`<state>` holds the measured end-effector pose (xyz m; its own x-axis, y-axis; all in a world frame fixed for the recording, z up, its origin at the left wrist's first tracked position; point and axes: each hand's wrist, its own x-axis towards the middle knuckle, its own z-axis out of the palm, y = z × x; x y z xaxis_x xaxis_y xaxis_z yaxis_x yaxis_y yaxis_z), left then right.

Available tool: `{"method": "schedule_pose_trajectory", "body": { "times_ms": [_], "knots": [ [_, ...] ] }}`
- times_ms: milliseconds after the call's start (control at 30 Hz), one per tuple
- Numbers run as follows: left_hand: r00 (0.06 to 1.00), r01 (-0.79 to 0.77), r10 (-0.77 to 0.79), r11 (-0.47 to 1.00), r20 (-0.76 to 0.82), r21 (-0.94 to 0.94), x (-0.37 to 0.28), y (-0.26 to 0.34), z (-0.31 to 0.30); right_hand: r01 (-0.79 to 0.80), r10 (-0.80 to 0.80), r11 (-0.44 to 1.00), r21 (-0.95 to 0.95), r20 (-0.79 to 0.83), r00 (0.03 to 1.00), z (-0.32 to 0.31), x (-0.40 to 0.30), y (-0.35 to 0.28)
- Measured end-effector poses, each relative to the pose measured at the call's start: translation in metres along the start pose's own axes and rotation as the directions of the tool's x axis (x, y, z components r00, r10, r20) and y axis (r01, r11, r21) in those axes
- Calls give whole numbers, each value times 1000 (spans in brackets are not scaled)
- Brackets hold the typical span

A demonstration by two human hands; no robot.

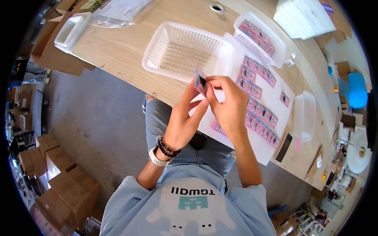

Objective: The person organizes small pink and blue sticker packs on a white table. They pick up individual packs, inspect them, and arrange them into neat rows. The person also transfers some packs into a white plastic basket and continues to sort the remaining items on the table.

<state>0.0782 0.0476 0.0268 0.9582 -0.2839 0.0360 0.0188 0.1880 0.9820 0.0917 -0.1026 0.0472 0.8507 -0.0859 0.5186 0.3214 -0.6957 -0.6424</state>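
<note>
Between my two hands, just above the near rim of a white plastic basket [189,29], is a small pink printed card [199,85] with a dark item on its face. My left hand [186,115] holds the card's left side. The fingertips of my right hand [227,103] pinch at its right side, over the dark item. Beneath and right of my hands lies a large white sheet [265,153], bearing rows of similar pink cards [262,132]. One card [284,98] lies apart near the sheet's right edge. More cards are partly hidden beneath my right forearm.
A narrow white basket [260,38] of pink cards stands at the back right. Farther right are another white basket [304,116] and a black phone [283,147]. Small white trays [69,32] and plastic bags [118,11] lie at left. Cardboard boxes [65,191] stand on the floor.
</note>
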Motion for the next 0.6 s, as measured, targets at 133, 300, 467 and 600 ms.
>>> {"method": "schedule_pose_trajectory", "body": {
  "times_ms": [133,300,467,600],
  "knots": [
    [998,62,-61,987,-10,148,-15,1,20,-116,122,991,69,-82,989,-29,-38,-14],
    [1000,4,-4,990,0,142,-31,-6,45,-421,493,796,434,-61,868,-55,-78,-13],
    [998,11,-28,961,57,275,-43,8,56,-469,620,614,635,-20,784,-78,-104,-10],
    [998,-30,10,946,64,323,-47,17,62,-480,598,682,551,-42,801,-88,-112,-12]
  ]
}}
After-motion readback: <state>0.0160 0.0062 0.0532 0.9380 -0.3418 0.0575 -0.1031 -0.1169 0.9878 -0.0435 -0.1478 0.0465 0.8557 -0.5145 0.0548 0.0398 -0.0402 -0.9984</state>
